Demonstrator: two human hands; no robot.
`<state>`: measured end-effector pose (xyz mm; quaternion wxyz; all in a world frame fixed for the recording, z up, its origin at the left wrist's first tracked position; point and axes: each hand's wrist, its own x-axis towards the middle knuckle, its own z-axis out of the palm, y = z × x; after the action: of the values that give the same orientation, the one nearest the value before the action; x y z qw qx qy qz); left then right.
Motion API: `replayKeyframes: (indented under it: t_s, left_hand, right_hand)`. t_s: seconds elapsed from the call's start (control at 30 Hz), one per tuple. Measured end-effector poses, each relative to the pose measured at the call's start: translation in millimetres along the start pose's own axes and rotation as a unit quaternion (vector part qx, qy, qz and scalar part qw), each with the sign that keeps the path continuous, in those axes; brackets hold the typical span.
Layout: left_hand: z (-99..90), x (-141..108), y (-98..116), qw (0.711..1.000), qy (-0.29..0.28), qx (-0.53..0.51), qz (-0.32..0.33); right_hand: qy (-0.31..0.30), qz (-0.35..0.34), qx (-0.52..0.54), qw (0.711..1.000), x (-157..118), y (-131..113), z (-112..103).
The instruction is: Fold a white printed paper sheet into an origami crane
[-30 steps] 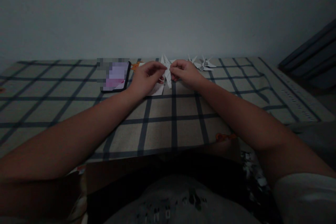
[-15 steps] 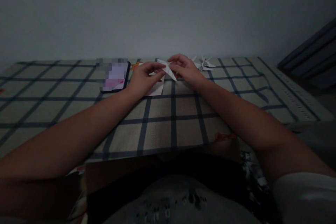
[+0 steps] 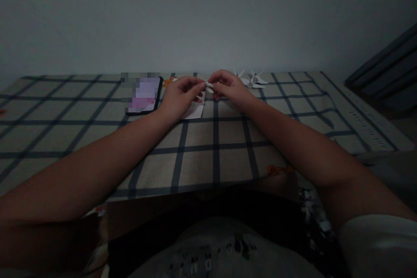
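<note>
Between my two hands is a small piece of folded white paper point(image 3: 209, 87), pinched at both sides and mostly covered by fingertips. My left hand point(image 3: 182, 94) closes thumb and fingers on its left side. From the right, my right hand point(image 3: 230, 89) grips the other side, its fingers curled. Under and beside my left hand lies a flat white paper sheet point(image 3: 196, 110), partly hidden by that hand. Just beyond my right hand, several pointed folded-paper pieces point(image 3: 256, 80) that look like origami cranes rest on the cloth.
A phone point(image 3: 143, 95) with a lit screen, partly pixelated, lies left of my left hand. The checked tablecloth point(image 3: 195, 160) covers the table up to the pale wall point(image 3: 208, 17). At the far right stands a dark slatted object point(image 3: 387, 65).
The folded paper was a long slanted shape with pointed ends showing; now it looks smaller and more covered by my fingers. Both hands have stayed nearly in place.
</note>
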<state>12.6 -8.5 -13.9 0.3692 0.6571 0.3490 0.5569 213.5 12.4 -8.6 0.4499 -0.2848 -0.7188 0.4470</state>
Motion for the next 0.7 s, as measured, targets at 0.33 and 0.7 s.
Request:
replayKeyframes:
  t_s: [0.33,0.7]
  left_hand:
    - [1.1,4.2,-1.6,1.0,0.012,0.008,-0.01]
    - [-0.6,-2.3,1.7,1.0,0.007,0.006,0.003]
  right_hand:
    - [-0.011,-0.025,-0.019,0.999,0.8,2.0,0.5]
    - [0.013,-0.013,-0.035,0.999,1.4,-3.2,1.4]
